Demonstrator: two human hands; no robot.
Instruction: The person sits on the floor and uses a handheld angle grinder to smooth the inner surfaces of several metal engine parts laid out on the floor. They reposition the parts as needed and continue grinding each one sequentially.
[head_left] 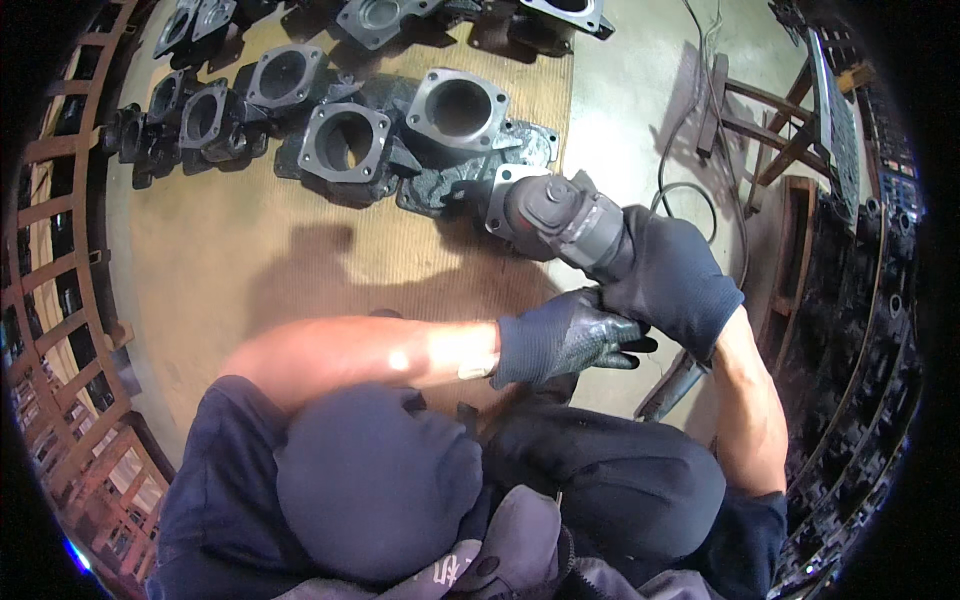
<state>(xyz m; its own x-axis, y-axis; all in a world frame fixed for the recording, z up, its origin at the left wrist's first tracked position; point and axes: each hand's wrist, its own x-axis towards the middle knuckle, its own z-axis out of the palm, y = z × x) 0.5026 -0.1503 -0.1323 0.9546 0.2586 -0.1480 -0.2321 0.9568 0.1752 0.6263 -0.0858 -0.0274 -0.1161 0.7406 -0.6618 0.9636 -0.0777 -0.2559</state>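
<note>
My right hand, in a dark knit glove, is closed around the body of a grey angle grinder. The grinder's round head lies over the square flange of a metal casting and covers most of it; its disc is hidden. Just below my right hand is my left hand, in a dark glove with a shiny coated palm. Its fingers stretch to the right with their tips slightly apart, and its thumb side is partly hidden by my right hand. No object shows in it.
More dark castings with square flanges and round bores, such as one casting, stand on a tan corrugated sheet. A slatted rack lines the left. Right are a cable, a wooden stand and stacked dark parts.
</note>
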